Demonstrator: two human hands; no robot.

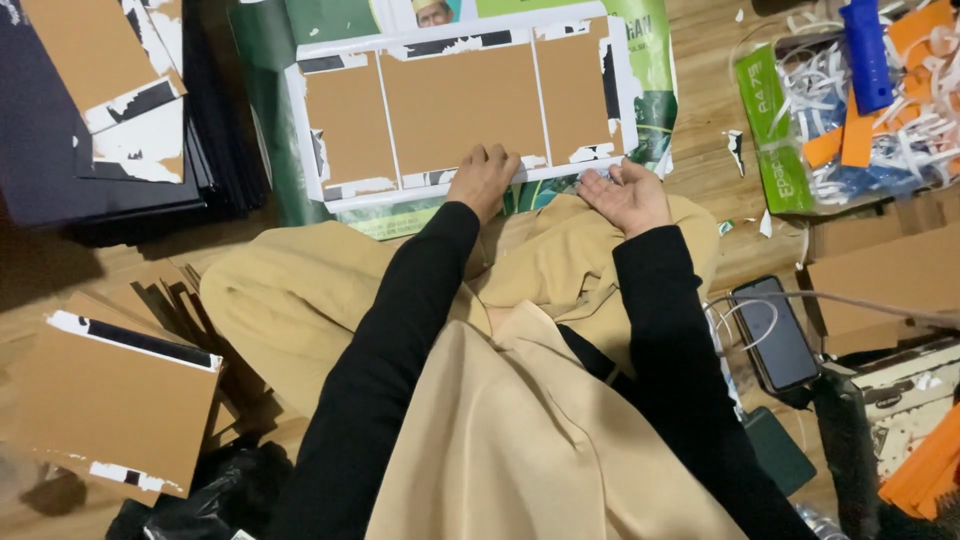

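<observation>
A white sheet (310, 120) with three brown cardboard panels (462, 100) glued on it lies on the floor in front of my crossed legs. My left hand (482, 178) rests on its near edge, fingers curled down onto the white border. At the sheet's lower right corner, my right hand (628, 195) lies palm up with fingers spread, holding nothing. Both sleeves are black; my trousers are tan.
A green poster (650, 60) lies under the sheet. Dark boards (40, 150) are stacked at upper left, brown cardboard pieces (110, 400) at lower left. A bag of paper scraps (880, 110) with a blue tool (866, 50) sits at upper right; a phone (775, 332) with cable lies to the right.
</observation>
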